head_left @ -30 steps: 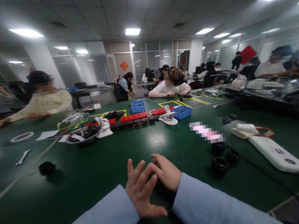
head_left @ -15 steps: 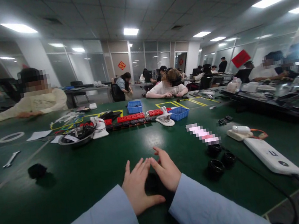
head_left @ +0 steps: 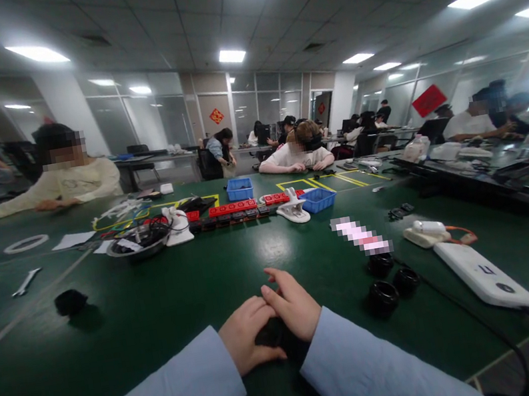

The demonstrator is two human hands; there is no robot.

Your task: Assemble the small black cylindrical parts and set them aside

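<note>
Over the near middle of the green table (head_left: 164, 323), my left hand (head_left: 247, 336) curves its fingers and thumb around a black object (head_left: 270, 333), mostly hidden in the hand's shadow. My right hand (head_left: 292, 305) lies against it from the other side, thumb touching the left fingers and fingers bent forward. Whatever the right fingers hold is hidden from this angle. Beside my right hand stand several round black parts (head_left: 383, 298) with ring-like open tops. Off to the left sits another black part (head_left: 70, 302).
A white power bank-like device (head_left: 485, 274) with a black cable lies at right. Farther back are a metal bowl (head_left: 139, 251), red blocks (head_left: 233, 208), white clamps (head_left: 292, 208) and blue baskets (head_left: 318, 201). A wrench (head_left: 28, 282) rests at left. Other people sit around the table.
My left hand's spread fingers have closed in around the black object. My right hand has shifted slightly left, its fingers now overlapping the left fingertips. The view has moved slightly.
</note>
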